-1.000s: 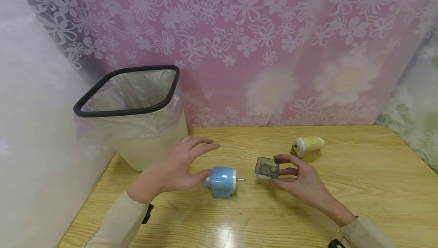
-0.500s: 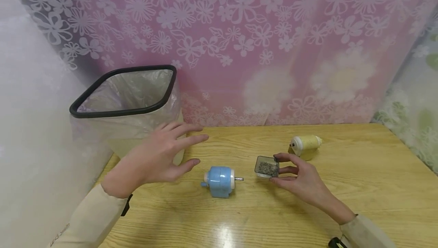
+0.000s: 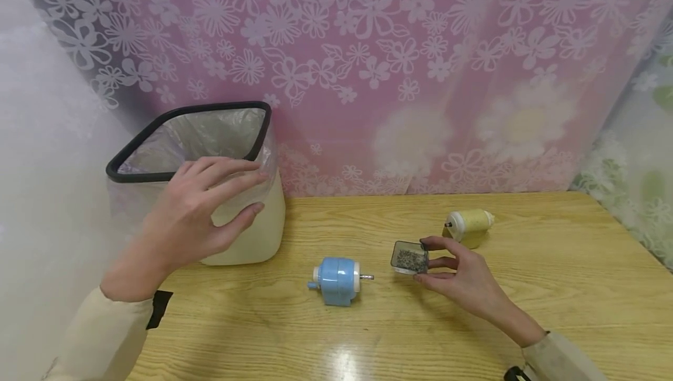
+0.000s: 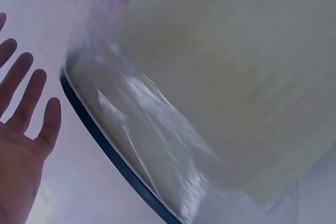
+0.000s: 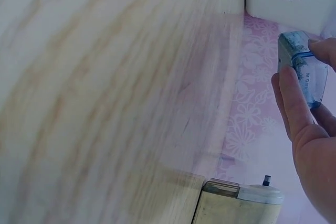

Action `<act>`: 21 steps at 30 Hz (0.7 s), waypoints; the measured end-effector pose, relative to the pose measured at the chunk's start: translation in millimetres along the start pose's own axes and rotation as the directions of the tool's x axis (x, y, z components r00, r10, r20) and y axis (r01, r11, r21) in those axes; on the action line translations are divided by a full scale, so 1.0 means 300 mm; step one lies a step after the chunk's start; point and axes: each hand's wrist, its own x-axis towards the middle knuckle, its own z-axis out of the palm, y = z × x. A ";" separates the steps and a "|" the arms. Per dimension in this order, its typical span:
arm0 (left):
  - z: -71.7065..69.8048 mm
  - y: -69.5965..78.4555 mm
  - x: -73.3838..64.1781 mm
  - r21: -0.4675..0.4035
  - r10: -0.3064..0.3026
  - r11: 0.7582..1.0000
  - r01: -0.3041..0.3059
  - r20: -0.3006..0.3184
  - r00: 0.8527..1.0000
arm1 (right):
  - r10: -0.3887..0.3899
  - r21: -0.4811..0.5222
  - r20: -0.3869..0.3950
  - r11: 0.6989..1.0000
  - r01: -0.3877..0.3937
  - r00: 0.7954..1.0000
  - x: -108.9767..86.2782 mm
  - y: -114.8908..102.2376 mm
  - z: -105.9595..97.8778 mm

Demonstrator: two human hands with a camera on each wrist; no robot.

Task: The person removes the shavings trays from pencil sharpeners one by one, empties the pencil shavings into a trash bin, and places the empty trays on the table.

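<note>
My right hand [image 3: 468, 281] pinches a small clear shavings box [image 3: 410, 257] between thumb and fingers above the table; dark, fine shavings lie inside it. Printed lettering shows on the box [image 5: 305, 74] in the right wrist view. Left of it, a blue pencil sharpener [image 3: 337, 280] stands on the table, a metal shaft pointing right. My left hand [image 3: 194, 211] is raised with fingers extended, holding nothing, and overlaps the front of the bin [image 3: 257, 229]. In the left wrist view the fingers of that hand [image 4: 26, 129] spread apart beside the bin's dark rim [image 4: 115, 161].
The bin, lined with a clear plastic bag [image 3: 226, 130], stands at the table's back left. Behind my right hand lies a yellow pencil sharpener [image 3: 472, 224] with its own shaft. A pink flowered curtain [image 3: 357, 77] hangs along the back edge of the wooden table [image 3: 431, 334].
My left hand has moved left and up, away from the blue pencil sharpener to in front of the bin. My right hand stays in place with the shavings box.
</note>
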 end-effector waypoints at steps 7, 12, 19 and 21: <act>-0.021 -0.064 -0.064 0.027 -0.101 0.994 0.104 -0.111 0.989 | 0.000 0.004 0.001 1.000 0.000 1.000 0.005 0.003 0.001; -0.031 -0.097 -0.115 0.042 -0.193 0.979 0.198 -0.099 0.976 | 0.004 0.001 -0.003 1.000 -0.004 1.000 0.004 0.004 -0.001; -0.025 -0.127 -0.150 0.202 -0.202 0.957 0.209 -0.054 0.978 | 0.007 -0.006 -0.001 1.000 -0.007 1.000 0.005 0.007 -0.002; -0.018 -0.133 -0.158 0.269 -0.203 0.942 0.202 -0.024 0.979 | 0.013 -0.007 0.001 1.000 -0.013 1.000 0.005 0.008 -0.002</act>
